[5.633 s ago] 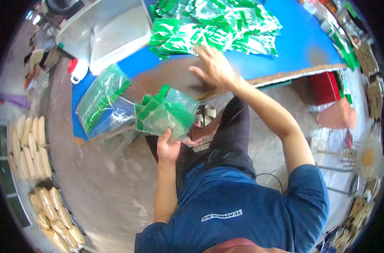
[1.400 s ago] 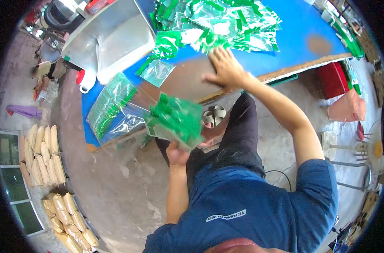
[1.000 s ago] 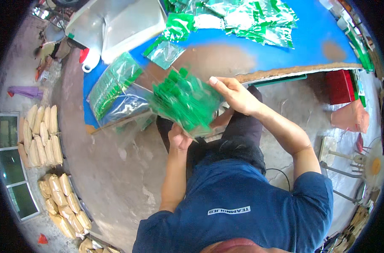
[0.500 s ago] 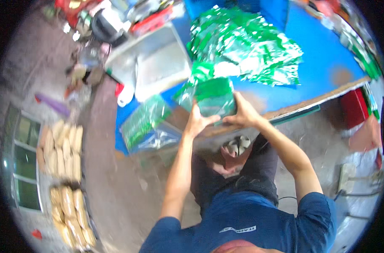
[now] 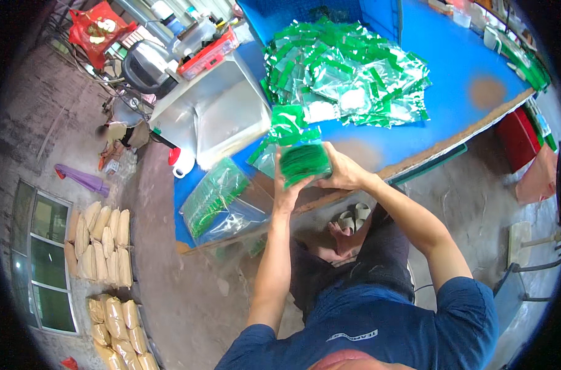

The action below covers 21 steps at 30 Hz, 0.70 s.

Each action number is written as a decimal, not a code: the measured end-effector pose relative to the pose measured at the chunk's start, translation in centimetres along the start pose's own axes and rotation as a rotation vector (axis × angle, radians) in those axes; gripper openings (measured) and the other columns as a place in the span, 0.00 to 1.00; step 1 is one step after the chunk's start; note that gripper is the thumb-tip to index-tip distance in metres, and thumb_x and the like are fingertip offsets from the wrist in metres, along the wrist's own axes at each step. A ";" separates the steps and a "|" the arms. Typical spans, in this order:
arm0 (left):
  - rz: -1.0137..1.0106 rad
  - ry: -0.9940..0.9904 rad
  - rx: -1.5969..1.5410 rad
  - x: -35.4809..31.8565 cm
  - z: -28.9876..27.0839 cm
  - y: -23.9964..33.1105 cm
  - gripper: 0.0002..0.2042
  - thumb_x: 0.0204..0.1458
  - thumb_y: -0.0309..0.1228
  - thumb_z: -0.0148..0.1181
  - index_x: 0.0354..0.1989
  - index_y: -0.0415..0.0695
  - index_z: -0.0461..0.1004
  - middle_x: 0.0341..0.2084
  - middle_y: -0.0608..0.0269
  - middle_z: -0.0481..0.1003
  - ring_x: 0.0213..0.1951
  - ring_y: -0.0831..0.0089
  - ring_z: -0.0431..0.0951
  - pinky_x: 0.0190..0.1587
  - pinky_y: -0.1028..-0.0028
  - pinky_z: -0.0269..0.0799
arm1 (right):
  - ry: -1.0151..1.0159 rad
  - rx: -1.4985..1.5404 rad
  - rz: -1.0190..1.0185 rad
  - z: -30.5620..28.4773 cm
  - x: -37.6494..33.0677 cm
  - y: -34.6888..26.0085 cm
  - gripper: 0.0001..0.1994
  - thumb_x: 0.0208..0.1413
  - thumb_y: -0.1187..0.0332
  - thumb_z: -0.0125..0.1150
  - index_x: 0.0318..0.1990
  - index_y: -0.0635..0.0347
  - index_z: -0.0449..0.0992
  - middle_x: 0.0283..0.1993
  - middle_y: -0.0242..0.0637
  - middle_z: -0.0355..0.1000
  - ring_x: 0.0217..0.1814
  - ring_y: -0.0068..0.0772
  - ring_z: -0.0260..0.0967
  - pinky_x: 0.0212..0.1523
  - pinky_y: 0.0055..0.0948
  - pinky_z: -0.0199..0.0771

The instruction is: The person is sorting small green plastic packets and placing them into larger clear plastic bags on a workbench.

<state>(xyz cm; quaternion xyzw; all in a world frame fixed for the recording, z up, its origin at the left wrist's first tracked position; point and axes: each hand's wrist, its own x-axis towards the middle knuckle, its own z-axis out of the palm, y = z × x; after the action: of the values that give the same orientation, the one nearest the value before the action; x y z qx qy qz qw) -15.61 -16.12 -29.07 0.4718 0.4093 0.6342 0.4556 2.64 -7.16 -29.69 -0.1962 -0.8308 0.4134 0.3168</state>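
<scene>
A stack of green-topped clear plastic packets (image 5: 304, 164) is held between both hands above the near edge of the blue table (image 5: 459, 117). My left hand (image 5: 286, 190) closes round its left side and underside. My right hand (image 5: 344, 169) grips the right side. The green edges of the stack face up. Just beyond lie a few loose packets (image 5: 286, 121), and behind them spreads a large heap of similar packets (image 5: 348, 77). Left of my left hand, a clear plastic bag (image 5: 216, 197) with green packets inside lies at the table's corner.
A metal tray (image 5: 234, 117) stands on the left of the table, beside a white bottle with a red cap (image 5: 183, 163). Behind are a kettle (image 5: 146, 66), a red box (image 5: 209, 54) and a blue bin (image 5: 314, 11). Stacked sacks (image 5: 102, 246) stand at far left; a person (image 5: 117, 132) is in the background.
The stack has come nearer to my body and tipped, so its green edges now show on top. Both hands have kept hold of it. The view has shifted a little.
</scene>
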 end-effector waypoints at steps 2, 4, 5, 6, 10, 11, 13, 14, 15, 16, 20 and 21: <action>0.164 0.130 0.084 0.2 0.6 0.5 0.51 0.41 0.26 0.76 0.73 0.46 0.47 0.60 0.60 0.66 0.60 0.66 0.68 0.62 0.66 0.67 | 0.018 0.007 0.023 -0.1 0.5 0.1 0.48 0.38 0.59 0.78 0.63 0.63 0.52 0.55 0.60 0.67 0.60 0.62 0.66 0.60 0.46 0.67; 0.155 0.095 0.089 0.6 -0.1 0.2 0.50 0.42 0.26 0.76 0.72 0.44 0.48 0.59 0.62 0.67 0.60 0.67 0.68 0.63 0.66 0.65 | 0.095 -0.161 -0.250 -0.4 1.1 0.1 0.48 0.38 0.58 0.78 0.63 0.64 0.53 0.55 0.60 0.67 0.61 0.60 0.65 0.60 0.46 0.66; 0.093 0.092 0.045 0.6 -0.2 -0.1 0.49 0.42 0.26 0.76 0.72 0.44 0.49 0.59 0.62 0.67 0.60 0.68 0.68 0.63 0.66 0.64 | 0.095 -0.161 -0.251 -0.2 0.9 -0.1 0.48 0.38 0.58 0.78 0.63 0.64 0.53 0.55 0.60 0.67 0.61 0.60 0.65 0.60 0.46 0.66; 0.032 0.085 0.000 0.8 0.0 -0.3 0.49 0.42 0.27 0.76 0.72 0.45 0.50 0.59 0.62 0.68 0.60 0.68 0.68 0.63 0.66 0.63 | 0.040 -0.075 -0.067 -0.2 0.7 -0.3 0.48 0.38 0.57 0.79 0.63 0.64 0.53 0.55 0.60 0.67 0.61 0.60 0.65 0.60 0.47 0.65; 0.087 0.029 -0.071 0.6 0.5 0.7 0.46 0.41 0.28 0.77 0.70 0.46 0.55 0.58 0.62 0.69 0.60 0.69 0.68 0.62 0.66 0.64 | -0.014 -0.047 0.100 -1.1 1.3 -0.4 0.50 0.35 0.55 0.80 0.62 0.66 0.54 0.55 0.59 0.67 0.60 0.61 0.64 0.58 0.48 0.66; -0.011 -0.021 -0.017 0.3 0.4 0.7 0.44 0.40 0.27 0.77 0.67 0.45 0.57 0.59 0.62 0.68 0.60 0.68 0.67 0.63 0.65 0.64 | -0.044 -0.105 0.085 -1.4 0.8 0.2 0.50 0.34 0.52 0.80 0.62 0.66 0.55 0.53 0.56 0.68 0.59 0.60 0.65 0.59 0.46 0.65; 0.081 -0.055 0.131 0.1 -0.2 -0.1 0.44 0.39 0.26 0.78 0.66 0.45 0.58 0.58 0.62 0.68 0.59 0.68 0.68 0.63 0.65 0.64 | -0.008 -0.211 -0.009 -1.2 0.4 0.4 0.49 0.34 0.52 0.80 0.60 0.65 0.57 0.52 0.56 0.68 0.58 0.59 0.65 0.58 0.47 0.65; 0.168 -0.087 0.278 0.0 -0.5 -0.5 0.43 0.38 0.24 0.78 0.65 0.44 0.60 0.57 0.62 0.69 0.59 0.69 0.69 0.64 0.65 0.64 | 0.026 -0.313 -0.099 -1.1 0.4 0.5 0.47 0.34 0.51 0.80 0.59 0.64 0.58 0.51 0.56 0.69 0.58 0.58 0.66 0.58 0.47 0.65; 0.231 -0.112 0.376 0.1 -0.1 -0.1 0.37 0.40 0.23 0.77 0.61 0.42 0.65 0.53 0.63 0.72 0.55 0.68 0.72 0.58 0.64 0.70 | 0.016 -0.336 -0.065 -1.0 0.2 0.6 0.46 0.33 0.50 0.79 0.57 0.63 0.60 0.54 0.54 0.67 0.60 0.53 0.64 0.60 0.47 0.62; 0.226 -0.113 0.373 0.0 -0.1 0.3 0.37 0.40 0.23 0.77 0.61 0.42 0.65 0.53 0.63 0.72 0.55 0.68 0.72 0.58 0.64 0.70 | 0.015 -0.335 -0.058 -0.8 -0.2 0.7 0.46 0.33 0.50 0.79 0.57 0.63 0.60 0.54 0.54 0.67 0.60 0.53 0.64 0.60 0.47 0.62; -0.070 -0.153 0.310 -0.5 -0.3 1.0 0.25 0.39 0.24 0.77 0.48 0.40 0.76 0.41 0.64 0.78 0.42 0.72 0.78 0.52 0.68 0.74 | -0.026 -0.360 0.038 -0.5 -0.7 -0.1 0.42 0.33 0.50 0.79 0.50 0.66 0.61 0.42 0.56 0.70 0.49 0.57 0.70 0.50 0.48 0.69; -0.020 -0.134 0.373 -1.0 -0.7 0.6 0.26 0.39 0.25 0.77 0.49 0.39 0.75 0.43 0.62 0.78 0.43 0.72 0.78 0.51 0.68 0.74 | -0.047 -0.266 0.065 -0.2 -1.0 -0.3 0.39 0.34 0.51 0.79 0.47 0.67 0.61 0.37 0.56 0.71 0.44 0.59 0.71 0.46 0.49 0.71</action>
<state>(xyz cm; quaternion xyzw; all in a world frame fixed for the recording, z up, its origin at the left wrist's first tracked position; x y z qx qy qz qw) -16.30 -17.32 -28.89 0.5853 0.4933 0.5096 0.3929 3.47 -7.74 -29.72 -0.2536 -0.8787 0.3141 0.2549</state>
